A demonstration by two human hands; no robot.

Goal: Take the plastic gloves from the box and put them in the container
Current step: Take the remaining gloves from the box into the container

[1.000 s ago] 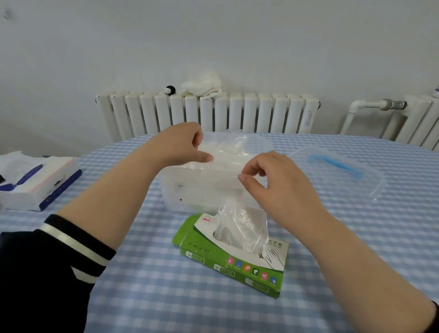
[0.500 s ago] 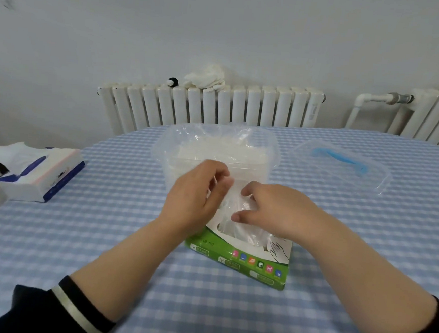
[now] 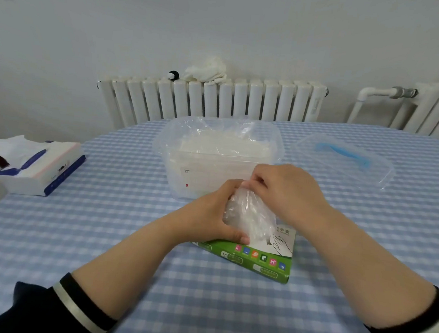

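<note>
Both hands have dropped from the container [image 3: 221, 164] (already holding gloves): left hand [image 3: 209, 215] and right hand [image 3: 287, 195] pinch plastic gloves [image 3: 248, 216] above the box [image 3: 258, 258].

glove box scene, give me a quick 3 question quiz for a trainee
1. True or false: the clear lid is on the container.
2. What do both hands, left hand and right hand, grip?
A. tissue pack
B. plastic gloves
C. lid
3. Fill in: the bunch is held just above the green ____.

Key: 1 false, it lies on the table to the right. 2 B. 3 glove box.
</note>
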